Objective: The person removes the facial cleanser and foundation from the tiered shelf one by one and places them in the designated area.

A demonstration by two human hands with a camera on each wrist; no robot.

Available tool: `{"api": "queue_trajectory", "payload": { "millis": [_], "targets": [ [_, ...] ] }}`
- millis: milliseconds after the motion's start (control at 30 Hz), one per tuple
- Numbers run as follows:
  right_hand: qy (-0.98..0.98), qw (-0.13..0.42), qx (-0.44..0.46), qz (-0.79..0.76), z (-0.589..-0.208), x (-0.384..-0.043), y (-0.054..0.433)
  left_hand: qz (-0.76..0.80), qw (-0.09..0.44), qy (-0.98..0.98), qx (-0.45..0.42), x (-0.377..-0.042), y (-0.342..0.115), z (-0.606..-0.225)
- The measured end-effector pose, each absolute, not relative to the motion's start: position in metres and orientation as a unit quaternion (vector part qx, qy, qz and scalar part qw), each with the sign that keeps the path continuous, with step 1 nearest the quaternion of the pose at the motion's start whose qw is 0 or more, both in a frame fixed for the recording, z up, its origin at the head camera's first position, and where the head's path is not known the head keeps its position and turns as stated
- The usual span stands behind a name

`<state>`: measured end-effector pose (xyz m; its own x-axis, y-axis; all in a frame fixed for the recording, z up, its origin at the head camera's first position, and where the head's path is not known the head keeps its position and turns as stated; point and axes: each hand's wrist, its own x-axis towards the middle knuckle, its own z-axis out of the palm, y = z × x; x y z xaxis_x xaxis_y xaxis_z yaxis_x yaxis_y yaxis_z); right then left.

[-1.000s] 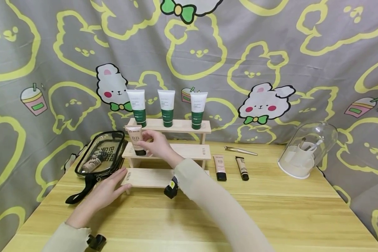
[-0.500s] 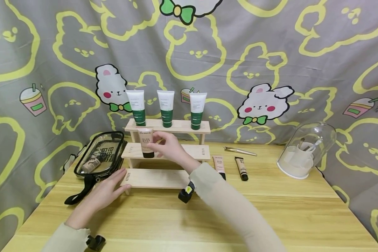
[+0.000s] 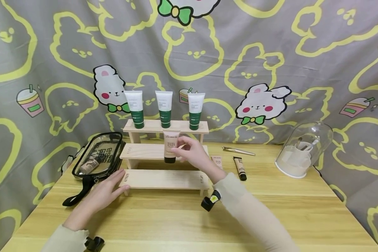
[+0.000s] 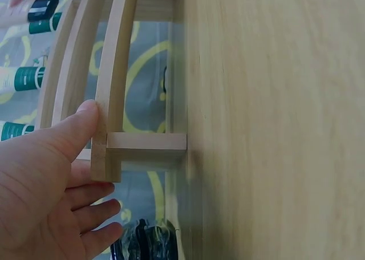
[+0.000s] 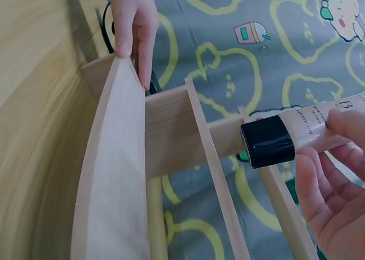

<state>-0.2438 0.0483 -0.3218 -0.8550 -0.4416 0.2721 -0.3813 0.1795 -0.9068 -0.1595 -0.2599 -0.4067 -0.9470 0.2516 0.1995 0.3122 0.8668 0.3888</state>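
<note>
My right hand (image 3: pixel 193 154) pinches a beige BB cream tube (image 3: pixel 170 145) by its side, upright with the black cap down. In the head view it overlaps the middle shelf; the right wrist view shows the tube's black cap (image 5: pixel 269 141) apart from the wood. My left hand (image 3: pixel 105 192) holds the left end of the lowest shelf of a three-step wooden display stand (image 3: pixel 163 179). In the left wrist view its thumb lies on the front edge and its other fingers (image 4: pixel 97 214) reach past the end. Three white-and-green tubes (image 3: pixel 165 109) stand on the top shelf.
A clear pouch (image 3: pixel 99 154) with a tube inside lies left of the stand. On the right lie another BB cream tube (image 3: pixel 217 161), partly behind the right hand, a smaller black-capped tube (image 3: pixel 240 168) and a metal tool (image 3: pixel 238 151). A clear dome (image 3: pixel 305 147) covers a white holder.
My right hand has carried the BB cream tube rightward, from the left end of the middle shelf to its middle, and slightly toward me. The left hand stays on the lowest shelf.
</note>
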Motion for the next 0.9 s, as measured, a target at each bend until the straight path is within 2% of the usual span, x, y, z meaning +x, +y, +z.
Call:
{"api": "queue_trajectory", "payload": {
  "millis": [500,900],
  "targets": [
    [0.797,-0.048,-0.191,-0.571,-0.338,-0.237,0.165,-0.212,0.078,-0.962,-0.155,-0.16,-0.258,-0.406],
    [0.819,-0.071,-0.082,-0.564,-0.374,-0.237,0.261,-0.215,0.078,-0.961,-0.156,-0.16,-0.259,-0.406]
  ]
}}
